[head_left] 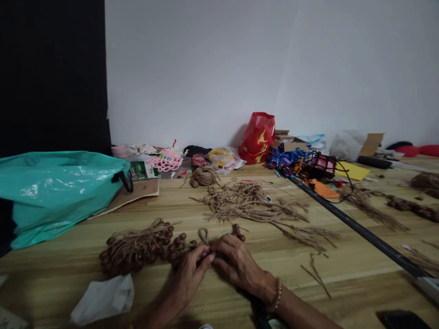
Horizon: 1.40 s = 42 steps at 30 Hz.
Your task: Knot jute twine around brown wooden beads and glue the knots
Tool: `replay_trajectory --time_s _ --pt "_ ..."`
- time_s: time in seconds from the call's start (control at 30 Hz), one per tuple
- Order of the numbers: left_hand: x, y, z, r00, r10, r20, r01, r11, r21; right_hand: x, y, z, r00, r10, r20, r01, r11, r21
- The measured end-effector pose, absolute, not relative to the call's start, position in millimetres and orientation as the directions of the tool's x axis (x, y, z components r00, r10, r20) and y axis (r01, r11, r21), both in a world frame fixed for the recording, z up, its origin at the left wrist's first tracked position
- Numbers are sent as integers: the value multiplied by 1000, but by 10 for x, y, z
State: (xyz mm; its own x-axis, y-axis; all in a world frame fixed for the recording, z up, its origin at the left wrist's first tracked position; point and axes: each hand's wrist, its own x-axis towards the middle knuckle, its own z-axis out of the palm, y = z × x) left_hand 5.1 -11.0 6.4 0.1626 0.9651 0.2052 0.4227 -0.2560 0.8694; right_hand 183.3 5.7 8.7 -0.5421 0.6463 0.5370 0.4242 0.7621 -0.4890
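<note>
My left hand (192, 269) and my right hand (236, 262) meet at the front middle of the table, fingertips pinched together on brown twine. A small twine loop (203, 235) rises just behind the fingertips; the part between the fingers is hidden. Round brown beads (179, 246) lie beside my left hand, and a smaller bead cluster (238, 232) shows behind my right knuckles. Further left rests a heap of beads with twine ends (137, 246). Behind the hands, loose cut twine (243, 201) spreads in a tangle. A beaded bracelet circles my right wrist.
A turquoise plastic bag (58, 192) bulges at left, near a white tissue (104, 299). A twine ball (204, 176) and red bag (258, 137) stand further back. A black strip (353, 224) runs diagonally at right. Single twine pieces (317, 274) lie right of my hands.
</note>
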Motion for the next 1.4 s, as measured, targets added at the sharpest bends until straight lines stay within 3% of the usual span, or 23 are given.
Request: replay_trajectory --time_s 0.27,0.5,1.23,1.4 --pt "62 -117 85 174 967 188 435 -247 866 1829 43 78 -546 641 539 472 767 -435" --pt "51 -113 61 177 967 184 435 -245 867 1836 36 105 -552 661 509 441 749 -495" --pt "53 -100 54 194 961 199 443 -267 856 1826 39 89 -542 652 530 478 758 -445" --pt "48 -110 46 185 962 200 463 -265 846 1829 38 80 -530 661 531 453 751 -481"
